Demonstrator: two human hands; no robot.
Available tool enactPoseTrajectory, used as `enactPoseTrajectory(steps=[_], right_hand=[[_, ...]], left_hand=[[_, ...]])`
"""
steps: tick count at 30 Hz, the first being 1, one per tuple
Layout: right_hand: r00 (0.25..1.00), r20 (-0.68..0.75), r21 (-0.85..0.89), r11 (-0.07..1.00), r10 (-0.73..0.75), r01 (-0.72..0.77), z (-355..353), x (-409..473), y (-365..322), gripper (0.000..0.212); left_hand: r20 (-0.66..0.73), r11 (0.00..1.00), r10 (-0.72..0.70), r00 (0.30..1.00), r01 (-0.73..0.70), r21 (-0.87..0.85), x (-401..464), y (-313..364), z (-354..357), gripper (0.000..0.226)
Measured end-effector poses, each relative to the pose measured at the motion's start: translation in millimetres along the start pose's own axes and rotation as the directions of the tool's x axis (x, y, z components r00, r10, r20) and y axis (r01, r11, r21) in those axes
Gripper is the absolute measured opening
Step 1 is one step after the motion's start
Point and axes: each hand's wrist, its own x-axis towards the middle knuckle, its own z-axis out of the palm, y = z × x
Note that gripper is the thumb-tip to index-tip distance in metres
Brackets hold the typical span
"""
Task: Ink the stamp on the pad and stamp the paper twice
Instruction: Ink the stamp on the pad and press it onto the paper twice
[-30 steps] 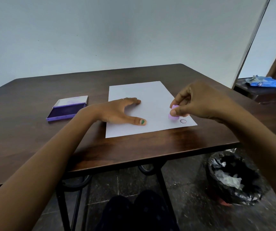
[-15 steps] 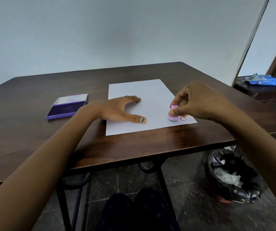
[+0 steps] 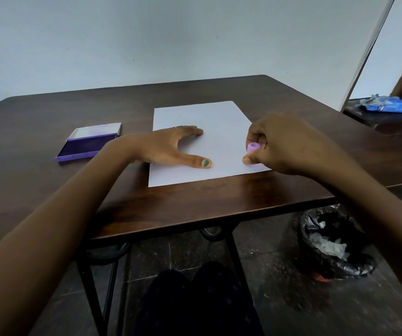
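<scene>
Ink pad (image 3: 88,142): it is lying with its lid open well off to the left of the left hand, apart from the paper. It is looking like a flat, rigid case that is not going to shift under a light press.

Left hand (image 3: 170,147): it is lying open and flat, palm down, gripping nothing, with the fingers spread across the left part of the sheet. I am taking it to be pinning the sheet down.

Paper (image 3: 207,122): 1 thin white sheet is lying on the table (image 3: 37,190), under both hands. It is looking light and floppy, so I am guessing it is going to slide or lift with the stamp unless a flat palm is holding it.

Stamp (image 3: 252,151): the small lilac stamp is sitting upright in the right hand, its base down at the sheet near the front right corner. It is looking light, stiff and smooth, so I am judging the narrow waist between thumb and fingertips to be the place to hold it.

Right hand (image 3: 284,144): it is closed around the stamp in a pinch. It is covering the paper beneath, so I cannot tell what marks are there.
</scene>
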Motion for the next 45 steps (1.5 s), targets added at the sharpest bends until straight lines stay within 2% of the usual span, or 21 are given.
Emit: enactPoseTrajectory(steps=[4, 17, 19, 20, 22, 23, 25, 26, 28, 29, 30, 32, 42, 45], right_hand=[[1.000, 0.001, -0.034, 0.999, -0.013, 0.013, 3, 0, -2, 0.014], [0.999, 0.036, 0.020, 1.000, -0.021, 0.021, -5, 1, -1, 0.011], [0.997, 0.074, 0.090, 0.996, -0.028, 0.022, -12, 4, 7, 0.006], [0.997, 0.071, 0.188, 0.982, -0.020, 0.006, -17, 4, 13, 0.004], [0.999, 0.010, 0.504, 0.863, 0.032, -0.033, -27, 3, 29, 0.002], [0.997, -0.020, 0.673, 0.739, 0.072, -0.040, -31, 2, 36, 0.003], [0.983, -0.008, 0.913, 0.401, 0.184, -0.068, -34, -3, 49, 0.009], [0.968, 0.038, 0.973, 0.211, 0.247, -0.092, -31, -4, 53, 0.016], [0.928, 0.166, 0.981, -0.152, 0.332, -0.121, -23, -5, 58, 0.021], [0.910, 0.220, 0.952, -0.280, 0.351, -0.123, -19, -5, 58, 0.016], [0.895, 0.259, 0.925, -0.359, 0.362, -0.122, -16, -5, 58, 0.011], [0.876, 0.295, 0.901, -0.416, 0.381, -0.123, -11, -3, 58, 0.004], [0.868, 0.313, 0.877, -0.468, 0.385, -0.109, -7, 1, 51, 0.006], [0.868, 0.319, 0.869, -0.483, 0.380, -0.108, -8, 1, 48, 0.007]], left_hand=[[0.004, 1.000, -0.002, 1.000, 0.002, -0.011, 0, 1, 0, 0.100], [-0.006, 0.999, -0.015, 1.000, 0.014, -0.041, -8, 8, 1, 0.101], [-0.007, 0.999, -0.013, 1.000, 0.012, -0.044, -8, 8, 1, 0.101], [-0.006, 0.999, -0.014, 1.000, 0.013, -0.048, -8, 8, 1, 0.101], [-0.006, 0.999, -0.014, 1.000, 0.014, -0.050, -7, 7, 1, 0.100], [-0.007, 0.999, -0.012, 1.000, 0.012, -0.048, -7, 6, 1, 0.099], [-0.007, 0.999, -0.008, 1.000, 0.007, -0.049, -5, 5, 1, 0.099], [-0.005, 0.999, -0.005, 1.000, 0.004, -0.052, -5, 4, 1, 0.099], [-0.003, 0.999, 0.000, 1.000, -0.001, -0.053, -4, 4, 0, 0.099], [-0.005, 0.999, 0.000, 1.000, -0.001, -0.052, -4, 3, 0, 0.099], [-0.007, 0.999, -0.001, 1.000, 0.000, -0.050, -4, 3, 0, 0.098], [-0.011, 0.999, 0.000, 1.000, -0.001, -0.051, -3, 2, 1, 0.098], [-0.105, 0.996, 0.015, 0.994, -0.024, -0.086, -5, 2, 0, 0.094], [-0.247, 0.991, 0.019, 0.969, -0.051, -0.126, -8, 7, -6, 0.071]])
